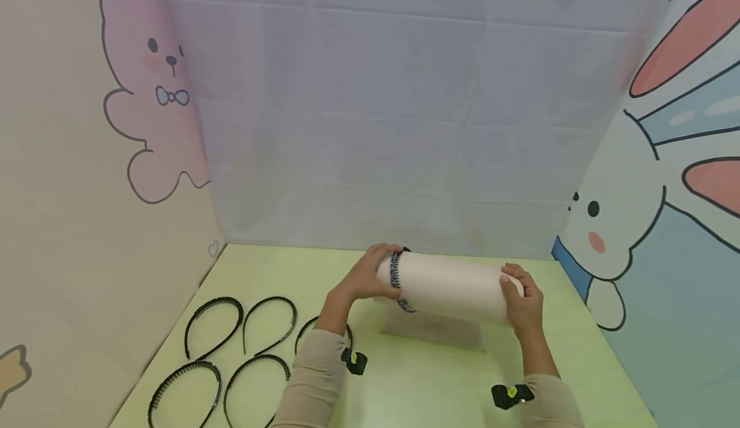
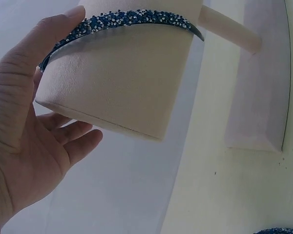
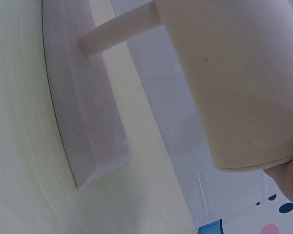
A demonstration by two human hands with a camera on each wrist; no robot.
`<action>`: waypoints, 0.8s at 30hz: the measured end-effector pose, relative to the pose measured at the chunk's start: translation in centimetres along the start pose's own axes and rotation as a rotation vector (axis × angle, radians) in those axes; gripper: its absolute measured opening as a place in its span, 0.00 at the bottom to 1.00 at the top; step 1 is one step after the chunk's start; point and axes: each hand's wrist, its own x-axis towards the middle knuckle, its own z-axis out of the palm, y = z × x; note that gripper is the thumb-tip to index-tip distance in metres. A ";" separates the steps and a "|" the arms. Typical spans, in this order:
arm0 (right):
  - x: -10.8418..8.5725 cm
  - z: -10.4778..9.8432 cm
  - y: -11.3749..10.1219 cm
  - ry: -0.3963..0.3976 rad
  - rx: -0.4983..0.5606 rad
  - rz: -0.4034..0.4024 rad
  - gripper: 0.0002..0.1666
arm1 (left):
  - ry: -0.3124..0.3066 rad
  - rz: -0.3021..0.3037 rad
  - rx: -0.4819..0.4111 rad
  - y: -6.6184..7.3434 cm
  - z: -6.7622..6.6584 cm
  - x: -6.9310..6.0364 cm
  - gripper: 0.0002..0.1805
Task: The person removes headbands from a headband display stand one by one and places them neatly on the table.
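A cream cylindrical headband display stand (image 1: 457, 286) lies with its roll across, raised on a short post over a flat base (image 1: 433, 330). Round the roll's left end sits a headband (image 1: 395, 270), covered in blue and white beads in the left wrist view. My left hand (image 1: 370, 275) spans that end, its thumb on the beaded band and some fingers beyond the roll's edge. At the opposite end my right hand (image 1: 523, 299) grips the roll, thumb in front and fingers over the top. Only a bit of the right hand (image 3: 289, 183) shows in the right wrist view.
Several dark toothed headbands lie on the left of the pale yellow-green table (image 1: 416, 389), including one at the back left (image 1: 238, 312) and one in front (image 1: 151, 405). Another headband (image 1: 349, 335) is partly behind my left forearm. A pale sheet (image 1: 405, 126) hangs behind.
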 end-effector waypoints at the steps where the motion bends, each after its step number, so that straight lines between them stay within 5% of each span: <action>1: 0.1 0.0 0.3 0.001 0.002 -0.002 0.15 | 0.006 0.007 -0.010 -0.1 0.0 0.0 0.49; 8: 1.1 -0.4 2.4 0.011 0.006 -0.009 0.14 | 0.006 -0.035 -0.067 -0.5 -0.3 -0.3 0.50; 24: 1.0 -0.5 2.6 0.012 0.016 -0.019 0.15 | 0.029 -0.022 -0.107 -1.3 -0.1 -1.2 0.58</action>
